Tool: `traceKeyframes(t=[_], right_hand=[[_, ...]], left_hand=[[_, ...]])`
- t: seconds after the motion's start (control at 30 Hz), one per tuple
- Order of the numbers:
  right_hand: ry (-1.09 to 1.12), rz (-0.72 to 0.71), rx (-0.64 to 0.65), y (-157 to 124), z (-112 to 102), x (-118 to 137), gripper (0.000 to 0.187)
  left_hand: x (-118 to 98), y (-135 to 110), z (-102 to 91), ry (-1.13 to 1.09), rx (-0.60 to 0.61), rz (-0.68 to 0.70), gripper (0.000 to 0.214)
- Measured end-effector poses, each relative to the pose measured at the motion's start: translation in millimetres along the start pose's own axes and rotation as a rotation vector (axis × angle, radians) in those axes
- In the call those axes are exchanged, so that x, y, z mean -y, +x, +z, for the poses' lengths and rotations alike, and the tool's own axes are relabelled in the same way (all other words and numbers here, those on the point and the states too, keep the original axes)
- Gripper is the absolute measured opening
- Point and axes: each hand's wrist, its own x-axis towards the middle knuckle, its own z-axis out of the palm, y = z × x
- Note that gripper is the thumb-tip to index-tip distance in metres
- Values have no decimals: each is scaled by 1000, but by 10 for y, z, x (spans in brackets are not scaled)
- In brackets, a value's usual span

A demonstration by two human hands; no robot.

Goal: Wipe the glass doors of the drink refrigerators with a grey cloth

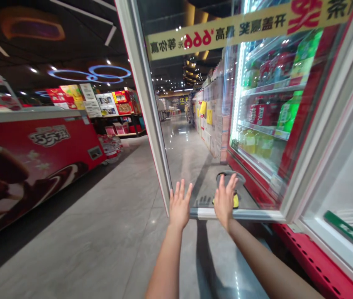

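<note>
Glass door, one, standing open directly ahead: likely weighty, stiff, slick, breakable, best taken by its frame. Left hand and right hand, fingers extended and parted, holding nothing, near its lower end; actual contact cannot be told.

Head-worn camera, facing forward and down, near glass door.
</note>
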Motion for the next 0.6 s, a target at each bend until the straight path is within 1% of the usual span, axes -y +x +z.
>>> traceKeyframes(t=[0.07, 0.17, 0.2, 0.27, 0.3, 0.33, 0.37, 0.43, 0.5, 0.53, 0.6], right_hand=[[-72, -212, 162, -136, -6, -13, 75], [-114, -491, 363, -243, -103, -307, 71], [-120, -520, 384, -217, -152, -407, 71], [-140, -464, 332, -77, -241, -484, 72], [-152, -407, 279, 18, -267, -441, 75], [-163, -348, 223, 112, -274, -344, 78], [-173, -302, 176, 195, -263, -208, 82], [-196, -281, 131, 295, -194, 103, 87], [-218, -384, 166, 288, -97, 324, 84], [-223, -469, 214, 251, -55, 365, 81], [-217, -646, 350, 147, -8, 305, 75]], left_hand=[[59, -57, 56, -9, 19, 2, 103], [70, -91, 112, -35, 45, -1, 100], [67, -93, 115, -41, 50, -3, 99], [69, -91, 95, -49, 61, 1, 99], [76, -89, 74, -53, 64, 7, 100], [89, -86, 50, -56, 64, 19, 101], [106, -85, 23, -57, 58, 33, 100], [147, -90, -26, -53, 35, 61, 97], [187, -108, -57, -39, 4, 52, 92], [204, -121, -63, -30, -9, 25, 90], [230, -151, -57, -9, -27, -61, 88]])
